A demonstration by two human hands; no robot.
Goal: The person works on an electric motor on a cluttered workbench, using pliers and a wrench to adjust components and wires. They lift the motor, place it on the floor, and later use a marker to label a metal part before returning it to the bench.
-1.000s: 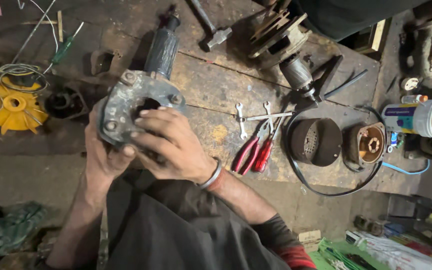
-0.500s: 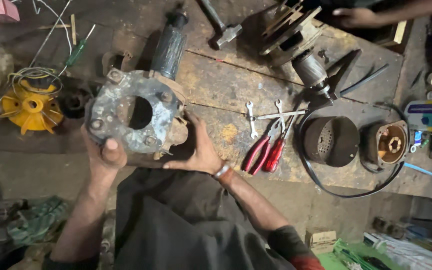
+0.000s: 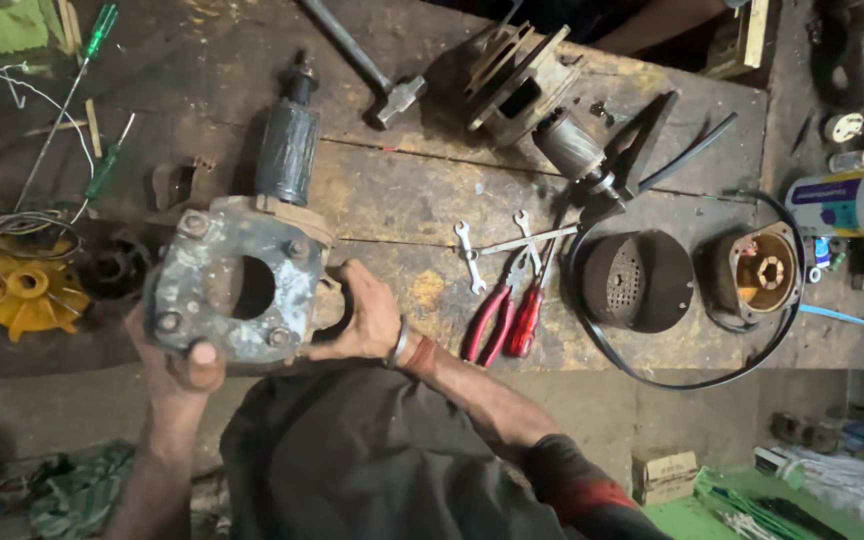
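Worn wooden desk (image 3: 402, 190), cluttered with tools and motor parts. Your left hand (image 3: 177, 365) clamps the near edge of the grey cast housing (image 3: 232, 290), thumb on its face; your right hand (image 3: 362, 320) cups its right side. Housing sits at the desk's near edge, rotor (image 3: 287, 150) just beyond it. Risk: heavy, greasy casting, partly overhanging, could slip off. Red pliers (image 3: 492, 320) lie right of your right grip.

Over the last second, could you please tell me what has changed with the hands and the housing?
The right hand slid off the metal housing's face to its right edge. The left hand kept gripping its lower rim. Red pliers and wrenches stayed put.
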